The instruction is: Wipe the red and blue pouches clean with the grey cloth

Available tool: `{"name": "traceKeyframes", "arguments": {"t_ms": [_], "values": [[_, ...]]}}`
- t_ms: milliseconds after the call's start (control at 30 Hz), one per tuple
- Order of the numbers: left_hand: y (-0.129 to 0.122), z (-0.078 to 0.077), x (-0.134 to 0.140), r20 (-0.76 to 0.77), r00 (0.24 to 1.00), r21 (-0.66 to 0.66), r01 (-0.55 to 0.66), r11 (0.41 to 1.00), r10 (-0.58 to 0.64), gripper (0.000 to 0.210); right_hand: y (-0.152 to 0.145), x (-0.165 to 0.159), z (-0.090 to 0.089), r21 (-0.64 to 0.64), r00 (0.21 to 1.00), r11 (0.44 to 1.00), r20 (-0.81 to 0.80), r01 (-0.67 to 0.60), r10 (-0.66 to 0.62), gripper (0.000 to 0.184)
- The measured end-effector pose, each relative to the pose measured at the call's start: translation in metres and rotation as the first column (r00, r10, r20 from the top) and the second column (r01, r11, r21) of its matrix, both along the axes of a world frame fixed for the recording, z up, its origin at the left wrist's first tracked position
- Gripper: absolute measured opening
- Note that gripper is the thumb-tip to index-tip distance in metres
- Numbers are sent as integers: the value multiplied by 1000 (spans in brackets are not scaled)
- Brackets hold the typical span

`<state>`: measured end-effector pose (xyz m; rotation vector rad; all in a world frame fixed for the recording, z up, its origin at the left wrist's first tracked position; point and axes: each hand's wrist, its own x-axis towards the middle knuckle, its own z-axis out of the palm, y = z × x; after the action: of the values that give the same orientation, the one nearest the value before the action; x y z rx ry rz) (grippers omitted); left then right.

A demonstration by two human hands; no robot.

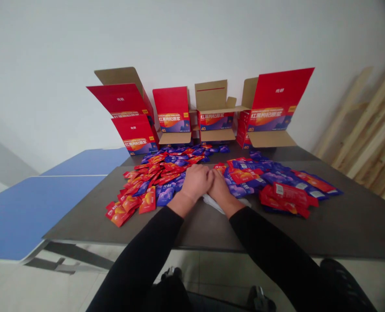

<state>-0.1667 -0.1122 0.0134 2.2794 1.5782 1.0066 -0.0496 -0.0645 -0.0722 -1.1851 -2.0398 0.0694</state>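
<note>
Spreads red and purple sachets (160,171) over the desk (140,227) in a loose, overlapping heap, to the left of the hands and beyond them. Shows more sachets to the right, mostly purple, with a small red stack (285,197) nearest the front edge. Holds left hand (196,181) against right hand (218,187) between the two groups, fingers curled in and pressed together; cannot tell if gripping anything, or if touching the sachets just beside. Leaves a crumpled white sheet (213,203) partly visible beneath the right wrist. Lines up open red cartons (173,110) along the back, flaps spread, before a pale wall (192,39). Places a blue tabletop (43,208) left of the desk, wooden boards (357,138) to the right.
</note>
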Motion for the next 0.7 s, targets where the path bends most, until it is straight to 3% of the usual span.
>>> {"name": "traceKeyframes", "arguments": {"t_ms": [67,167,267,433,700], "values": [[-3,-5,-36,-258,957,2,-139,990,134,29,-3,0,0,11,999,1000,-33,16,-16,35],[-15,-13,-77,-516,786,-5,-401,916,342,37,-5,1,0,13,998,1000,-63,17,-16,46],[-29,-21,-97,-659,656,-87,-551,830,367,63,-6,1,-1,8,997,1000,-71,20,-19,46],[-38,-25,-100,-715,604,-110,-594,797,352,57,-5,1,0,-8,997,1000,-77,18,-19,46],[-31,-14,-96,-748,620,-204,-554,807,236,46,-7,1,2,-20,996,999,-81,27,-29,46]]}}
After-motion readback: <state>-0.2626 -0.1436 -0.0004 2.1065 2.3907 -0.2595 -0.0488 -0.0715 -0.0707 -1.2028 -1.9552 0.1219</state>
